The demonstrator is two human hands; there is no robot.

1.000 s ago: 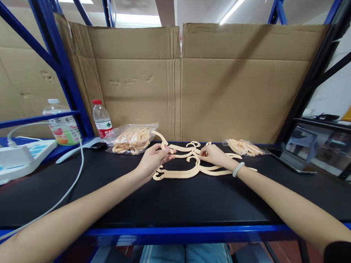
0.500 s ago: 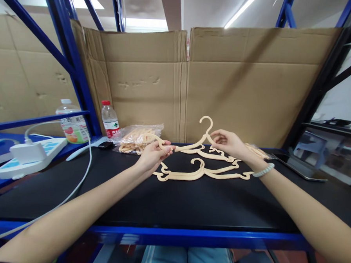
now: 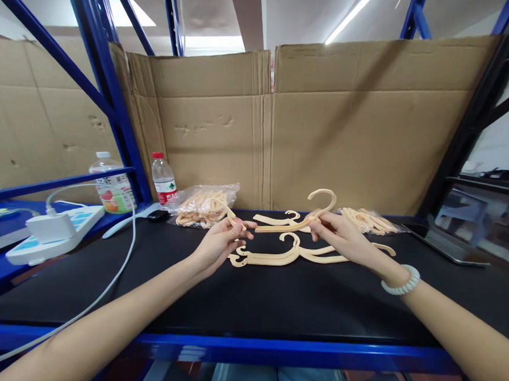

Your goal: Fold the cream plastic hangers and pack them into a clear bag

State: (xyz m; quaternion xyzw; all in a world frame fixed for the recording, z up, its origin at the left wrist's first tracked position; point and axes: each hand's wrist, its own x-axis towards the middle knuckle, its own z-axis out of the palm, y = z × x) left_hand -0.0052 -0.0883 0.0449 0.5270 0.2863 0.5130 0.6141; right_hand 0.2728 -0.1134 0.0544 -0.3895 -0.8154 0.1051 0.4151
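Note:
A cream plastic hanger (image 3: 278,226) is held just above the black shelf top (image 3: 274,294), hook up at the right. My left hand (image 3: 220,243) pinches its left arm end. My right hand (image 3: 343,238), with a pale bead bracelet on the wrist, grips the hanger near the base of the hook. Two more cream hangers (image 3: 285,254) lie flat on the shelf under and behind the held one.
A clear bag of cream parts (image 3: 202,205) and another bag (image 3: 370,220) lie at the back by the cardboard wall (image 3: 325,137). Left: two bottles (image 3: 164,180), a white power strip (image 3: 47,233) with cable. A tablet (image 3: 443,243) lies at the right.
The held hanger has moved right and down, its hook now further right. My right hand has come closer and lower along with it; my left hand stays at the arm end.

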